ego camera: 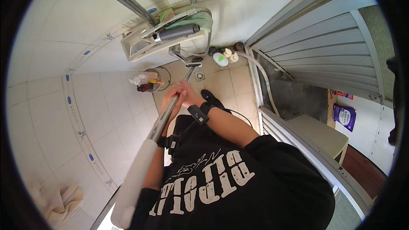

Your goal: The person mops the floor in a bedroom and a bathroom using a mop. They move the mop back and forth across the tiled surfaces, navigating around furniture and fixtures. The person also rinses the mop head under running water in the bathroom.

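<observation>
A metal pole (162, 122) with a thick white grip (136, 179) runs down from beside my chest towards the tiled floor (217, 81). My left hand (172, 97) is wrapped around the metal shaft. Close against it, my right hand (189, 93) grips the shaft too, slightly farther along. At the pole's lower end a pale, narrow cleaning head (193, 64) with dark material at it lies near the wall. A square floor drain (199, 75) is just beside that head. Both wrists wear black devices on straps.
Shower fixtures and a hand shower (177, 33) jut from the wall above the pole's head. Pump bottles (234, 57) stand in the far corner; more bottles (145, 80) are at left. A pale hose (260, 70) crosses the sliding-door track (255, 80). A cream stool (316, 134) stands outside.
</observation>
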Action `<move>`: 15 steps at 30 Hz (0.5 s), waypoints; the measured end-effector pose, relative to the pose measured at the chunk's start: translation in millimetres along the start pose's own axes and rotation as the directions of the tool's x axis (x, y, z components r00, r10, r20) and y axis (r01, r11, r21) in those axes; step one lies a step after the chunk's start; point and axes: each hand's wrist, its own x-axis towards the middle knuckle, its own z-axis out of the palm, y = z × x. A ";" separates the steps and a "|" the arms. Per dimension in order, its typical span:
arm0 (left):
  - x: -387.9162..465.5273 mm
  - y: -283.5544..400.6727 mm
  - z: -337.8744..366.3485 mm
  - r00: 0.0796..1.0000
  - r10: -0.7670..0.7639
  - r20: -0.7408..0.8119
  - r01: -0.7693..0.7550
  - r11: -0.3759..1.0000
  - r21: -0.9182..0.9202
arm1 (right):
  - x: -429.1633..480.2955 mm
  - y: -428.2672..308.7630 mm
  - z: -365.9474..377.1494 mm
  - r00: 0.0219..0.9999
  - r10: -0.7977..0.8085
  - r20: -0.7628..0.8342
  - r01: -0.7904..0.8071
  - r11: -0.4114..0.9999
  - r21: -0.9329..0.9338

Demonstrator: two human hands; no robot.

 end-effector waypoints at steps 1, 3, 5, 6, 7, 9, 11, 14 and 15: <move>-0.2 -3.2 -1.5 1.000 -0.020 -0.012 0.020 1.000 -0.005 | 3.5 0.2 1.4 1.000 0.013 0.016 -0.014 0.995 0.099; 0.7 -3.3 -8.9 0.999 -0.042 -0.019 0.041 0.998 -0.055 | 5.8 -0.3 13.0 0.995 0.026 0.094 -0.063 0.905 0.421; 3.3 4.6 -18.5 0.996 -0.041 0.073 0.042 0.999 -0.007 | 5.3 -8.5 28.6 0.990 0.127 -0.058 -0.077 0.845 0.529; 4.2 11.4 -23.1 0.991 -0.059 0.118 0.062 0.998 -0.021 | 4.7 -15.1 36.3 0.935 0.235 -0.267 -0.058 0.841 0.538; 4.9 19.3 -28.3 0.981 -0.079 0.176 0.092 0.994 -0.062 | 4.1 -19.7 45.0 0.913 0.227 -0.340 -0.081 0.916 0.393; 1.5 39.4 -37.4 0.973 0.081 0.215 -0.072 0.996 -0.051 | 2.1 -25.4 61.2 0.840 0.143 -0.523 -0.103 0.989 0.104; -8.6 63.9 -54.4 0.935 0.201 0.291 -0.184 0.979 -0.084 | 2.9 -25.3 74.4 0.800 -0.077 -0.595 -0.140 0.941 -0.309; -22.1 100.4 -81.5 0.886 0.342 0.314 -0.292 0.936 -0.197 | 17.8 -15.6 86.6 0.656 0.419 -0.628 0.103 0.775 0.624; -26.9 111.6 -91.3 0.870 0.375 0.320 -0.317 0.922 -0.220 | 20.8 -10.4 89.5 0.620 0.435 -0.653 0.108 0.777 0.620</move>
